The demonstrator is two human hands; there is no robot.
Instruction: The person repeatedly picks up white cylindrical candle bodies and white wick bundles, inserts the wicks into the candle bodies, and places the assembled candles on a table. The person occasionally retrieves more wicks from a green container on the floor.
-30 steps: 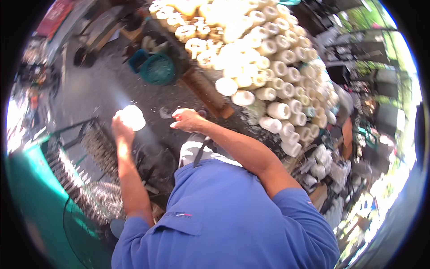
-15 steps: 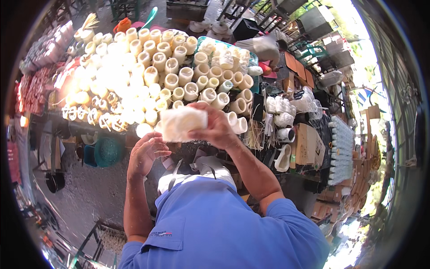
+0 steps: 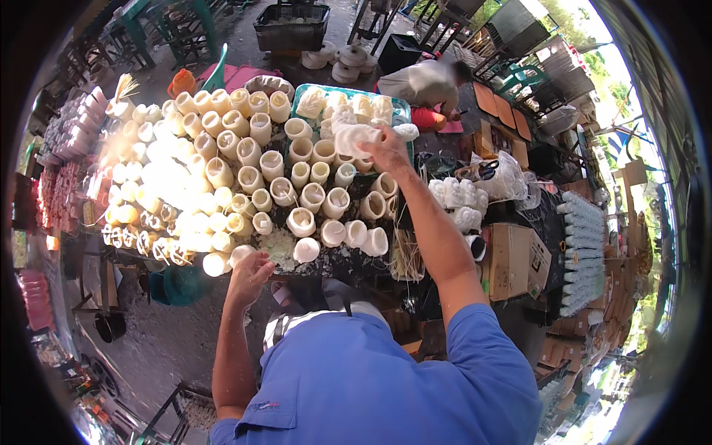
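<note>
My right hand is stretched out over the far side of the table, its fingers closed on a white, knobbly, wax-like piece. Beneath and beyond that piece is a turquoise tray filled with similar lumpy white pieces. Near the table's front edge, my left hand holds nothing, its fingers loosely bent and apart. Closest to it is a pale cylinder; whether the fingertips touch it I cannot tell. Rows of hollow cream-coloured cylinders cover the table, some with thin strands inside.
Strong sunlight washes out the cylinders at left. Right of them stand a bundle of dry stalks, white lumpy pieces and a cardboard box. Another person crouches beyond the table. A black crate sits farther back.
My right hand has moved from in front of me, away and to the right, to the turquoise tray with the white piece. My left hand has dropped slightly nearer to me.
</note>
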